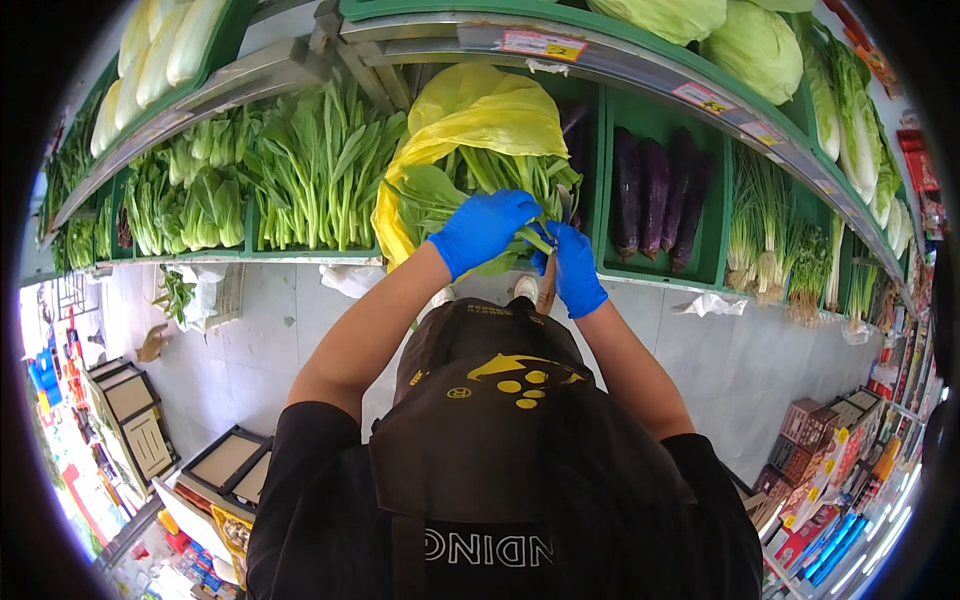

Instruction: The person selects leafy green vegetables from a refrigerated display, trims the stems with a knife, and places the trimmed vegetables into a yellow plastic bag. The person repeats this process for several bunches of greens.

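Observation:
My left hand (488, 232), in a blue glove, is closed around the stem of a leafy green vegetable (425, 190). Close by on its right, my right hand (574, 270), gloved alike, grips a knife (565, 205) with its narrow blade pointing away from me. The knife's brown handle shows below the fingers. The cut-looking stem end (535, 240) lies between both hands, near the blade; whether they touch I cannot tell. Behind the hands, an open yellow plastic bag (485, 120) wraps a heap of more leafy greens (510, 172).
Green crates of leafy stalks (325, 165) stand left; eggplants (655, 190) and spring onions (768, 215) lie right. An upper shelf edge (640, 70) overhangs, with cabbages (755, 55) above. A white basket (215, 295) sits on the floor (690, 345), with cartons (232, 468) lower left.

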A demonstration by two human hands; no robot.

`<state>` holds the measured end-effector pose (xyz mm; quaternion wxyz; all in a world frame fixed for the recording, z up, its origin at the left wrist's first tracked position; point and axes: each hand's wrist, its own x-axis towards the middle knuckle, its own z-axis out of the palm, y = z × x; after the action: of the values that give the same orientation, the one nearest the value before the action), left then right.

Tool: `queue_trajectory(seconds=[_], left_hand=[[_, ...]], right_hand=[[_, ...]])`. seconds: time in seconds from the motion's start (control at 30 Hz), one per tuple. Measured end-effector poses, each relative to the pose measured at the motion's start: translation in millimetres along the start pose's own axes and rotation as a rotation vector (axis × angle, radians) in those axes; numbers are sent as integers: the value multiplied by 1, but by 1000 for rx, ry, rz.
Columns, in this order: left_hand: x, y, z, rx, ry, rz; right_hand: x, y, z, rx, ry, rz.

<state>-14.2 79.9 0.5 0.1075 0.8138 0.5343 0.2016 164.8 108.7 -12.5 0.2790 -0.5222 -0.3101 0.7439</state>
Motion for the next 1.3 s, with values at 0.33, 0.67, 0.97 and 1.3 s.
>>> queue_trajectory(seconds=[0.33, 0.67, 0.97, 1.3], left_hand=[[9, 71, -14, 334, 137, 209], [-24, 91, -77, 365, -3, -167], [-54, 9, -83, -1007, -9, -695], [-41, 28, -44, -449, 113, -689]], right_hand=[[-85, -27, -34, -101, 143, -141], [-34, -60, -42, -180, -136, -136], [-3, -54, 33, -978, -265, -953], [-5, -45, 42, -1290, -325, -797]])
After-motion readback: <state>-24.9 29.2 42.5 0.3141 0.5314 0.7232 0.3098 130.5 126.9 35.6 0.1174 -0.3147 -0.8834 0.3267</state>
